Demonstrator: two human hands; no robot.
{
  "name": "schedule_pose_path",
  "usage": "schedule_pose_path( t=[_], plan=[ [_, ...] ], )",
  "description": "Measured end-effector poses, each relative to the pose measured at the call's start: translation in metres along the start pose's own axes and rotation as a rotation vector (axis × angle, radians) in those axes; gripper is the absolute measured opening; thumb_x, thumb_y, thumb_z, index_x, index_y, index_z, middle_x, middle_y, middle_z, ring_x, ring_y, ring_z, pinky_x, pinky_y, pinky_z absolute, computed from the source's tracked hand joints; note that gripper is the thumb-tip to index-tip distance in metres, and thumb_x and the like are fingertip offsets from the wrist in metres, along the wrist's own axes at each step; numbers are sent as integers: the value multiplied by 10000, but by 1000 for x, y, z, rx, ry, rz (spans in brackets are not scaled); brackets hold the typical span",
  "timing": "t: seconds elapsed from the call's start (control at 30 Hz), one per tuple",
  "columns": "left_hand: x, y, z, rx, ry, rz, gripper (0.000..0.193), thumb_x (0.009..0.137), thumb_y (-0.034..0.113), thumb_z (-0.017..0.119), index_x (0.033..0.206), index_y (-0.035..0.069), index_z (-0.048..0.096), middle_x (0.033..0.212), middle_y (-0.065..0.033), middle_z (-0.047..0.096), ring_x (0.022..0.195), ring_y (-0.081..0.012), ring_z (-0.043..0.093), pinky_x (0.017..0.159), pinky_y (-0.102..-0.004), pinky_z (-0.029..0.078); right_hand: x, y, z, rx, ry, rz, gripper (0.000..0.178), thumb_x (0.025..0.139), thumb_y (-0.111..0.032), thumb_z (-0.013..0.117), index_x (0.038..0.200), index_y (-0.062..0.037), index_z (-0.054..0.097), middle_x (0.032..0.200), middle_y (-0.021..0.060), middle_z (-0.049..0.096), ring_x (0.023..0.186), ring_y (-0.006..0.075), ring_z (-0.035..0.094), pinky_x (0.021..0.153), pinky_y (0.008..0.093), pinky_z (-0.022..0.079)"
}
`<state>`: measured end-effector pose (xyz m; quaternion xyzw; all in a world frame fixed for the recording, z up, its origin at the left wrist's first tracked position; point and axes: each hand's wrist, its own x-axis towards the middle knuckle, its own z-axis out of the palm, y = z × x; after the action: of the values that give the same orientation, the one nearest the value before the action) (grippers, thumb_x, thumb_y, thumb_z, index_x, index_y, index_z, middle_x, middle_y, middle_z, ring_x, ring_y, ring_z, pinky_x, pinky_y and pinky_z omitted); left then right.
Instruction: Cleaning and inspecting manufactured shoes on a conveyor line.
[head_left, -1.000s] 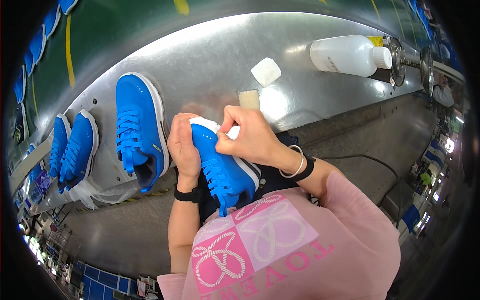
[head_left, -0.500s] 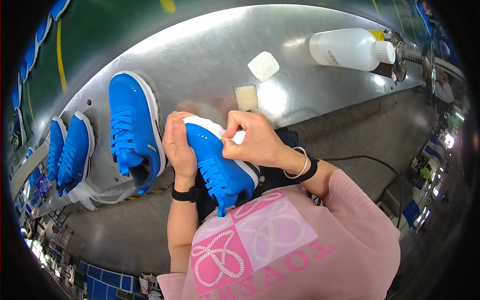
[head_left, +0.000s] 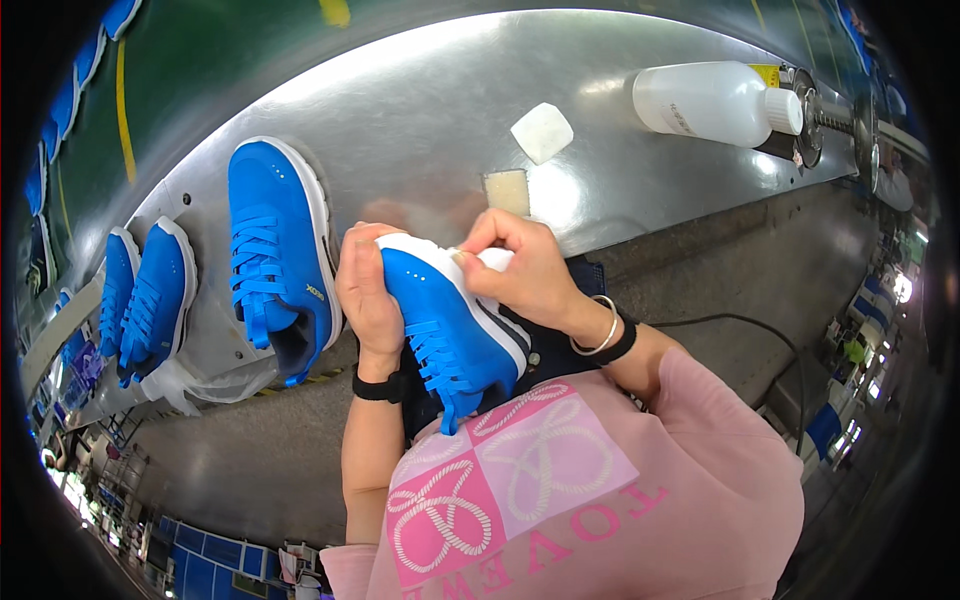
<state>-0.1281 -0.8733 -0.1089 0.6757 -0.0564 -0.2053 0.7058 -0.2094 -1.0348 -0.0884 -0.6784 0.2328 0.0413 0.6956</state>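
A blue sneaker (head_left: 425, 290) with a white sole is held over my lap, its toe toward the bench. My left hand (head_left: 366, 290) is closed round the toe end from the left side. With pinched fingers, my right hand (head_left: 520, 265) grips a small white pad (head_left: 496, 259) against the white sole edge on the shoe's right side. Most of the pad is hidden by the fingers. Left of my hands, another blue sneaker (head_left: 275, 225) stands on the metal bench (head_left: 420, 100).
Beyond my hands lie a white block (head_left: 542, 133) and a small cream-coloured square (head_left: 507, 192). A white plastic bottle (head_left: 700, 102) lies on its side at the far right, by a metal fixture (head_left: 808, 115). Another pair of blue sneakers (head_left: 160, 295) stands at the left.
My right hand and the pad have shifted slightly along the sole edge toward the toe. The left hand keeps its hold, and the whole view has shifted a little.
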Motion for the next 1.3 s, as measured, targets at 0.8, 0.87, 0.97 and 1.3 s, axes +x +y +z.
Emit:
schedule_pose_path(
  t=[0.8,0.87,0.97,1.3],
  plan=[
    [1,-4,-3,34,-7,20,384,1072,288,385,954,-12,594,899,-76,596,824,-141,550,755,-275,435,6,-27,-4,236,-151,209,200,928,-187,729,967,6,693,866,9,692,775,59,614,678,222,505],
    [2,-4,-4,58,-20,26,392,1075,289,380,952,-14,596,889,-78,597,811,-144,551,751,-277,436,8,-22,-4,159,-131,137,174,928,-165,726,985,-2,699,870,4,697,770,47,609,664,206,493],
    [3,-1,-1,74,-6,42,389,1075,288,381,956,-14,597,879,-74,595,808,-144,551,747,-277,436,6,-20,-1,81,-91,40,145,931,-138,719,1002,-12,707,875,0,703,767,34,605,655,190,484],
    [3,-3,-3,80,-27,99,382,1072,295,397,960,-9,600,884,-67,599,801,-134,551,736,-268,438,4,-32,-3,12,-130,67,118,882,-110,742,923,-3,713,885,28,717,812,63,635,714,234,517]
  ],
)
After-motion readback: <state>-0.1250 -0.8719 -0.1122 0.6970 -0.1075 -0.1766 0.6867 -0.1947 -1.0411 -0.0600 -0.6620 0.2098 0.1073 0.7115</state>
